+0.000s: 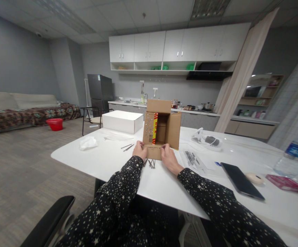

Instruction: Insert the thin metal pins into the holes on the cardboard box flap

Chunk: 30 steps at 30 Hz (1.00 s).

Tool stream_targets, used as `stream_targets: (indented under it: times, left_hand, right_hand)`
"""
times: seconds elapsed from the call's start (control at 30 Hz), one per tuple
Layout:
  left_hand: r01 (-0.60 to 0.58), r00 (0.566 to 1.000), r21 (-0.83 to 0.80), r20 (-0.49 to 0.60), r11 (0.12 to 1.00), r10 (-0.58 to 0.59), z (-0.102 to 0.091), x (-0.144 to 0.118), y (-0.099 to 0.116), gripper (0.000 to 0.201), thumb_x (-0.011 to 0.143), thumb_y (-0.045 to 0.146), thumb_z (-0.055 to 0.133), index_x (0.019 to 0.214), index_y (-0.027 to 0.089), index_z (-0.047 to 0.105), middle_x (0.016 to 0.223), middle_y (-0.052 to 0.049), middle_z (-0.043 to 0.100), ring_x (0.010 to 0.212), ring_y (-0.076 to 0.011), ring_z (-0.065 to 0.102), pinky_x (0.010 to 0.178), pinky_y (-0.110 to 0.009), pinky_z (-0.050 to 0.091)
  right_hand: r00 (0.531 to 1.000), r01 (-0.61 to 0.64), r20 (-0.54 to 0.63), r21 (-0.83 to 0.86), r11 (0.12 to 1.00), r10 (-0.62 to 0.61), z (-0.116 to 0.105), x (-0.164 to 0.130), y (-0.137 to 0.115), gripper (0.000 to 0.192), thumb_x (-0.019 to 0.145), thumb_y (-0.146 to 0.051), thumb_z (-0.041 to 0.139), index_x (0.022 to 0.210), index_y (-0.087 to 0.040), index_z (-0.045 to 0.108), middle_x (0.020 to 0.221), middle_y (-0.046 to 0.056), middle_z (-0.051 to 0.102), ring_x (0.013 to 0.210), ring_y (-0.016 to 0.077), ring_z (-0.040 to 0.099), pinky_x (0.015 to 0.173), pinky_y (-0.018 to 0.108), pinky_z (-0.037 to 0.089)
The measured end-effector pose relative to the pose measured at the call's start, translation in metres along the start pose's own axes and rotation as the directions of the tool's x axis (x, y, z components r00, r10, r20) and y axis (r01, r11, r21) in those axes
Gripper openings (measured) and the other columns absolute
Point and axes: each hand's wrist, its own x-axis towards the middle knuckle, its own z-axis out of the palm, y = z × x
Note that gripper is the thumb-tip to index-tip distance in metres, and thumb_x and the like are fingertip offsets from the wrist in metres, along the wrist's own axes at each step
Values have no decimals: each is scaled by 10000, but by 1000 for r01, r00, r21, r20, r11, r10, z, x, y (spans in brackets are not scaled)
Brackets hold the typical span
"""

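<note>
A small brown cardboard box (164, 128) stands on the white table (164, 185) with its flaps open toward me. My left hand (140, 150) grips the left end of the box's lower front flap. At the flap's right end, my right hand (168, 155) holds it too. Several dark nails (151, 164) lie on the table just under the flap, between my wrists. Two more thin nails (127, 147) lie left of my left hand.
A white closed box (122, 121) sits behind to the left, with a crumpled white bag (87, 142) near it. To the right lie plastic packets (193, 159), a black phone (241, 180), a pink packet (285, 183) and a water bottle (294, 154). A black chair arm (49, 219) is at my lower left.
</note>
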Motion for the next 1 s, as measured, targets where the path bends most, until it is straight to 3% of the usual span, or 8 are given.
stream_targets:
  times: [0.23, 0.5, 0.73, 1.0]
  left_hand:
    - [-4, 1000, -5, 7, 1000, 4, -2, -1, 1, 171, 733, 207, 505, 892, 237, 449, 839, -19, 627, 755, -166, 589, 661, -264, 428]
    - [-21, 1000, 5, 10, 1000, 21, -2, -1, 0, 182, 727, 211, 501, 897, 236, 444, 870, -30, 623, 773, -171, 586, 677, -271, 426]
    - [-10, 1000, 8, -1, 1000, 10, -2, -2, 1, 175, 732, 205, 508, 893, 234, 445, 842, -18, 618, 763, -161, 583, 674, -263, 419]
    - [-3, 1000, 8, 10, 1000, 3, -3, -2, 2, 179, 733, 203, 499, 900, 234, 443, 873, -23, 631, 801, -171, 588, 694, -268, 416]
  right_hand:
    - [999, 28, -28, 3, 1000, -28, 0, -2, -2, 132, 904, -229, 354, 969, -179, 457, 761, 68, 609, 705, 201, 584, 612, 279, 391]
    - [999, -20, 33, -51, 998, 21, -5, -3, -11, 181, 924, -267, 317, 1018, -170, 438, 820, 107, 636, 730, 227, 595, 619, 290, 363]
    - [999, -31, 16, -42, 999, 32, -4, -2, -8, 190, 867, -268, 406, 1024, -167, 441, 774, 70, 629, 674, 202, 573, 575, 276, 338]
    - [999, -33, -2, 25, 999, 33, -1, -1, -5, 200, 862, -234, 368, 1035, -163, 440, 834, 88, 630, 747, 214, 585, 643, 291, 377]
